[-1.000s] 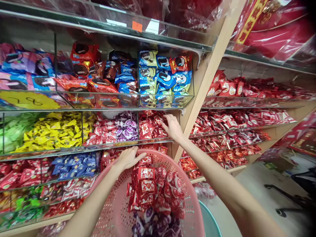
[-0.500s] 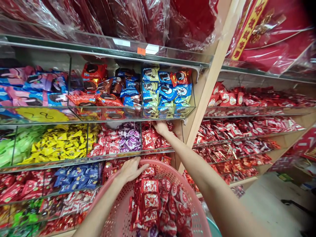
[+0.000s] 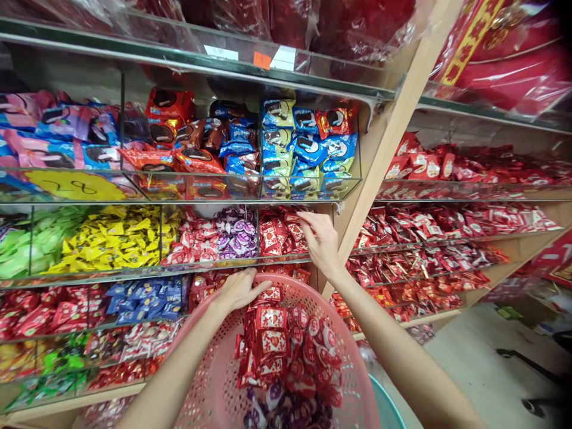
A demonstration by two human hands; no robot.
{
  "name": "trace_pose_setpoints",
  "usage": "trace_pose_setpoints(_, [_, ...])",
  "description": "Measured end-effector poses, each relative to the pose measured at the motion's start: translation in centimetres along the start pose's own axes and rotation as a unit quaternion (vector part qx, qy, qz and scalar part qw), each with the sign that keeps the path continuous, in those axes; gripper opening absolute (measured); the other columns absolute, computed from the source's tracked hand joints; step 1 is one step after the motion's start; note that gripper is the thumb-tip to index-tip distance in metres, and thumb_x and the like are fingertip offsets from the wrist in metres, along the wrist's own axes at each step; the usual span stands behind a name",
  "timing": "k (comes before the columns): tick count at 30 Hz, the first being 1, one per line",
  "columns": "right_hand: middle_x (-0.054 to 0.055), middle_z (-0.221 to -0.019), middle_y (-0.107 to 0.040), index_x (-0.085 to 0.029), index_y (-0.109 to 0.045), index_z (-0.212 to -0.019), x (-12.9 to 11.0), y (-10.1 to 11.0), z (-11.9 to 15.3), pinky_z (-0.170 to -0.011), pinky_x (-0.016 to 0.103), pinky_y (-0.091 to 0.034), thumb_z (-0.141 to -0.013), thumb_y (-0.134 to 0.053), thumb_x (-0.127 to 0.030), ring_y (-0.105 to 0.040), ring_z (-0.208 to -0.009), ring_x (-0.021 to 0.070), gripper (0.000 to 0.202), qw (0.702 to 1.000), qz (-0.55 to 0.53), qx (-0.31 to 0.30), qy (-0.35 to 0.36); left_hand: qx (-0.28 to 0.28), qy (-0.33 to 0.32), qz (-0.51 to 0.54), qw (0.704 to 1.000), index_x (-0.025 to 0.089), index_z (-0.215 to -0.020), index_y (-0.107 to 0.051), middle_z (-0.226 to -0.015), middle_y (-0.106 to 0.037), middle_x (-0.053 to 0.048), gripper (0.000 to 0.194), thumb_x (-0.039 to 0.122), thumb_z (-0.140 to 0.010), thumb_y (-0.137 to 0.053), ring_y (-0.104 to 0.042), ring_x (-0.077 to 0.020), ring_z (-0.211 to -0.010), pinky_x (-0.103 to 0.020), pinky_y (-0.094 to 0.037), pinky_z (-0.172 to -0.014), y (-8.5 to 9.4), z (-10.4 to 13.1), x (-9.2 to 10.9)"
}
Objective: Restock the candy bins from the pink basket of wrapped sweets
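Observation:
A pink plastic basket (image 3: 357, 357) with a perforated wall stands tilted toward me. Inside it are red square candy packets (image 3: 271, 342), round red-wrapped candies (image 3: 328, 357) and purple-wrapped candies (image 3: 257, 411). My left hand (image 3: 239, 290) grips the basket's far rim, fingers over the edge and thumb inside. At the front of a shelf compartment, my right hand (image 3: 320, 239) has its fingers bent and closed around red-wrapped candies (image 3: 292, 219), mostly hidden by the fingers. More red packets (image 3: 272, 233) lie in that compartment.
Glass-fronted shelves hold yellow packets (image 3: 116, 235), purple candies (image 3: 236, 229), blue packets (image 3: 145, 298) and cookie packs (image 3: 308, 149). A wooden upright (image 3: 379, 155) stands right of my right hand. A teal basket (image 3: 386, 405) is beneath the pink one.
My right hand has drawn back from inside the red packet compartment toward its front right edge. My left hand stays on the basket rim. The view has tipped downward.

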State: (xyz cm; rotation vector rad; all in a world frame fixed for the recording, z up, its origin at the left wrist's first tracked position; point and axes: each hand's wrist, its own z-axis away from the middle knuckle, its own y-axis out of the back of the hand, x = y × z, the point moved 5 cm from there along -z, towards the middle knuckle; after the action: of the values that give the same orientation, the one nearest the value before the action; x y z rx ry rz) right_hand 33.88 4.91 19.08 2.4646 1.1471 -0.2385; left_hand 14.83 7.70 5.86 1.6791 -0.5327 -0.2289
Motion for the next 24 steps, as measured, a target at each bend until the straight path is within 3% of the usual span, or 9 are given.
trace_pose_setpoints(3, [0.003,-0.092,-0.058,-0.021,-0.056,-0.096,-1.2,2.3,2.6,-0.083,0.034,-0.040,-0.085,-0.043,-0.031,-0.050,-0.089,0.0161,0.019,0.990,-0.052,0.052,-0.120,-0.008,-0.005,0.001,1.000,0.018,-0.086,-0.052,-0.086,-0.062,-0.009,0.063,0.068,-0.076,-0.015,-0.059,-0.0240,-0.076,-0.031,-0.039,-0.062,0.0,-0.1,0.0])
trace_pose_setpoints(5, [0.003,-0.085,-0.056,-0.021,-0.053,-0.094,-1.1,2.3,4.9,-0.073,0.030,-0.045,-0.085,-0.040,-0.036,-0.052,-0.078,0.0142,0.022,0.964,-0.131,0.029,-0.230,-0.007,-0.011,0.000,1.000,0.018,-0.087,-0.052,-0.086,-0.062,-0.009,0.063,0.068,-0.077,-0.015,-0.059,-0.0241,-0.077,-0.031,-0.039,-0.063,-0.1,-0.1,0.0])
trace_pose_setpoints(7, [0.001,-0.083,-0.055,-0.024,-0.048,-0.099,-0.8,1.0,7.6,-0.062,0.027,-0.047,-0.085,-0.037,-0.041,-0.052,-0.068,0.0120,0.025,0.910,-0.237,-0.050,-0.337,-0.003,-0.014,-0.001,1.000,0.018,-0.088,-0.051,-0.087,-0.062,-0.009,0.062,0.068,-0.077,-0.015,-0.059,-0.0244,-0.079,-0.031,-0.039,-0.064,-0.1,-0.2,0.0])
trace_pose_setpoints(9, [-0.001,-0.082,-0.055,-0.027,-0.044,-0.103,-0.6,-0.8,10.4,-0.052,0.025,-0.048,-0.084,-0.037,-0.045,-0.052,-0.061,0.0108,0.028,0.836,-0.323,-0.151,-0.417,0.000,-0.014,-0.001,1.000,0.019,-0.089,-0.051,-0.090,-0.062,-0.009,0.062,0.068,-0.077,-0.016,-0.059,-0.0245,-0.080,-0.032,-0.039,-0.065,-0.1,-0.3,0.1])
trace_pose_setpoints(11, [-0.002,-0.079,-0.054,-0.028,-0.042,-0.103,-0.3,-2.1,12.8,-0.044,0.024,-0.047,-0.082,-0.038,-0.048,-0.052,-0.057,0.0108,0.029,0.782,-0.357,-0.232,-0.456,-0.002,-0.012,-0.001,1.000,0.019,-0.088,-0.051,-0.092,-0.062,-0.009,0.062,0.068,-0.077,-0.015,-0.059,-0.0242,-0.080,-0.032,-0.039,-0.065,-0.2,-0.3,0.1])
trace_pose_setpoints(12, [-0.002,-0.078,-0.054,-0.027,-0.043,-0.101,-0.2,-2.5,13.7,-0.042,0.023,-0.046,-0.081,-0.040,-0.049,-0.052,-0.057,0.0110,0.030,0.770,-0.358,-0.262,-0.459,-0.004,-0.010,-0.001,1.000,0.019,-0.087,-0.051,-0.092,-0.061,-0.009,0.062,0.068,-0.076,-0.015,-0.059,-0.0240,-0.079,-0.032,-0.039,-0.064,-0.2,-0.3,0.1])
trace_pose_setpoints(16, [-0.002,-0.076,-0.054,-0.024,-0.050,-0.092,0.1,-3.4,15.0,-0.043,0.021,-0.044,-0.075,-0.052,-0.046,-0.052,-0.061,0.0115,0.028,0.777,-0.332,-0.333,-0.419,-0.006,-0.003,0.002,1.000,0.018,-0.088,-0.052,-0.092,-0.061,-0.009,0.063,0.068,-0.076,-0.016,-0.058,-0.0235,-0.080,-0.031,-0.039,-0.065,0.0,-0.2,0.2])
trace_pose_setpoints(21, [-0.002,-0.088,-0.058,-0.026,-0.055,-0.092,-0.7,-3.5,14.5,-0.068,0.030,-0.048,-0.072,-0.060,-0.035,-0.055,-0.080,0.0135,0.023,0.793,-0.314,-0.392,-0.344,-0.008,0.001,0.005,1.000,0.018,-0.088,-0.053,-0.093,-0.061,-0.010,0.064,0.068,-0.076,-0.015,-0.058,-0.0250,-0.082,-0.032,-0.039,-0.066,0.2,0.0,0.3])
trace_pose_setpoints(24, [-0.001,-0.092,-0.058,-0.025,-0.055,-0.091,-0.5,-3.8,14.9,-0.073,0.032,-0.047,-0.066,-0.065,-0.033,-0.055,-0.084,0.0141,0.028,0.786,-0.308,-0.391,-0.367,-0.008,0.004,0.005,1.000,0.018,-0.088,-0.052,-0.093,-0.061,-0.010,0.064,0.068,-0.076,-0.015,-0.058,-0.0253,-0.083,-0.032,-0.039,-0.067,0.1,0.0,0.2])
